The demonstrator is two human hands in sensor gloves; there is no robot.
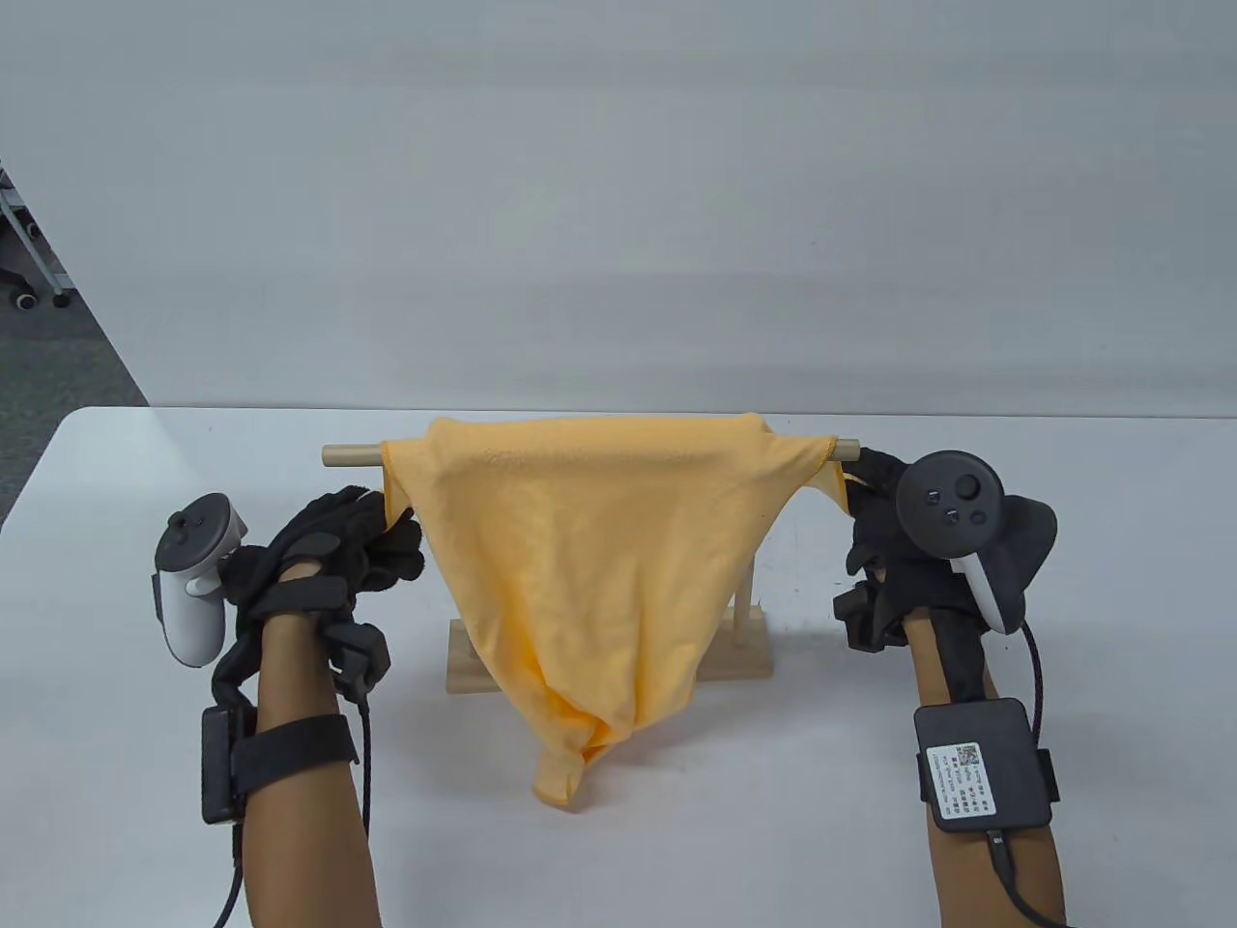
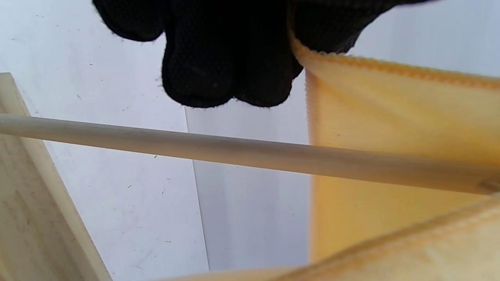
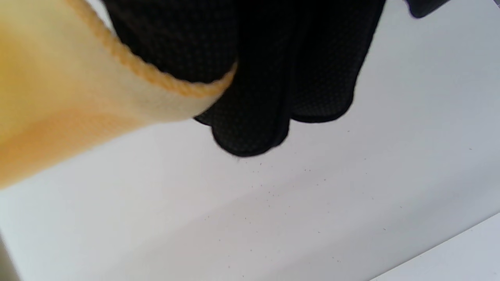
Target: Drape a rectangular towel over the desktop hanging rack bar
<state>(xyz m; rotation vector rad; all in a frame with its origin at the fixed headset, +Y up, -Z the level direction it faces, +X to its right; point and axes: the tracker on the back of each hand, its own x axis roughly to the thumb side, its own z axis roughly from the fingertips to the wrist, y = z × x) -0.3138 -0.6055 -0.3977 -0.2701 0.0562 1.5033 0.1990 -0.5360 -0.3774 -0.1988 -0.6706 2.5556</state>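
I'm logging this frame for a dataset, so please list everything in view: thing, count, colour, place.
towel: one, yellow-orange, draped over the rack bar, its bunched lower end touching the table in front of the base
rack bar: one, pale wood, horizontal, both ends showing past the towel
rack base: one, pale wood, flat on the table under the bar, with an upright post
table: one, white, under everything
office chair wheels: grey, on the floor at far left
left hand: one, black glove, holds the towel's left corner
right hand: one, black glove, holds the towel's right corner
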